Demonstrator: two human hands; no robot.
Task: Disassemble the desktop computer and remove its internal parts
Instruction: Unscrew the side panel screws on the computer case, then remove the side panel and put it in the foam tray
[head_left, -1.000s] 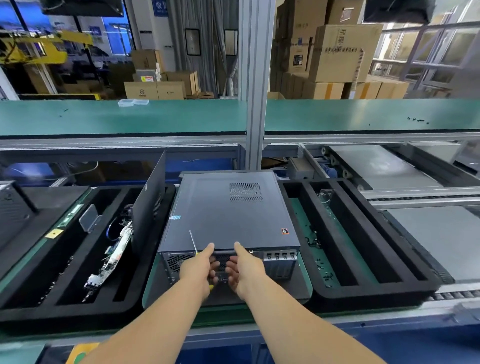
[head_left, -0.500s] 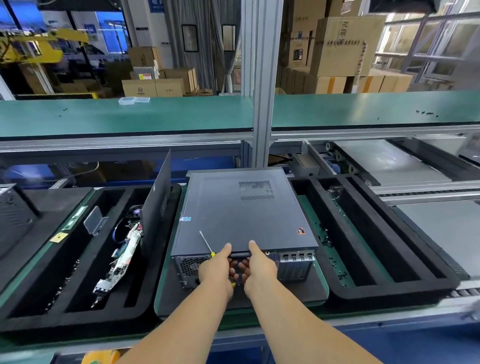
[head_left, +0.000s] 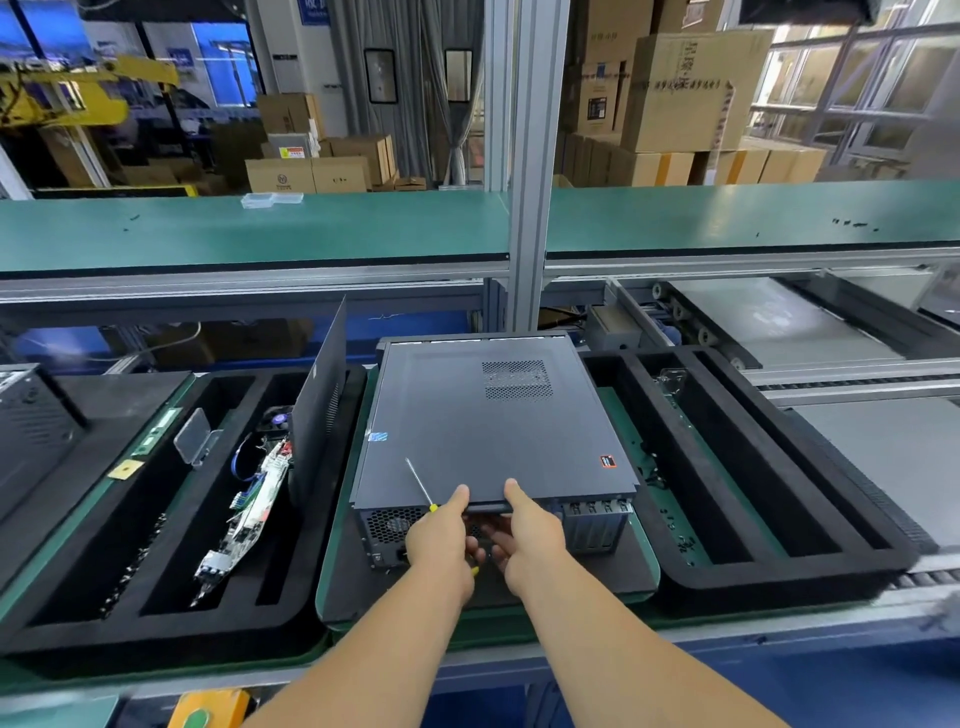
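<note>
While both hands grip side panel (head_left: 493, 415) rear lip, left hand (head_left: 439, 535) also holding screwdriver (head_left: 420, 483), right hand (head_left: 535, 535) thumb on top: thin sheet steel, light, flexes, edges likely sharp.

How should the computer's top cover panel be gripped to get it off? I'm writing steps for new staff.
Take the cover panel by its near rear lip, coming from the person's side: that edge overhangs the back of the case. Both thumbs lie on top, fingers curl beneath. The left hand also holds a screwdriver; the right hand grips beside it.
</note>
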